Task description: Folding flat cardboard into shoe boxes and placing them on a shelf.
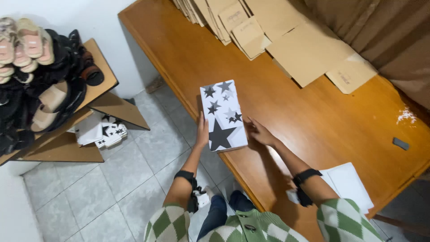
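Note:
A white box (222, 115) printed with black and grey stars lies near the front edge of a wooden table (286, 103). My left hand (202, 133) presses flat against the box's left side. On the other side my right hand (260, 132) touches its right edge, fingers stretched toward it. Both wrists carry black bands. The box is closed and rests on the table.
Flat brown cardboard sheets (286, 40) are piled at the table's far end. White paper (349, 183) and a small dark object (401, 143) lie at the right. A shelf with sandals and shoes (40, 76) stands left, with star-printed sheets (105, 132) on the tiled floor.

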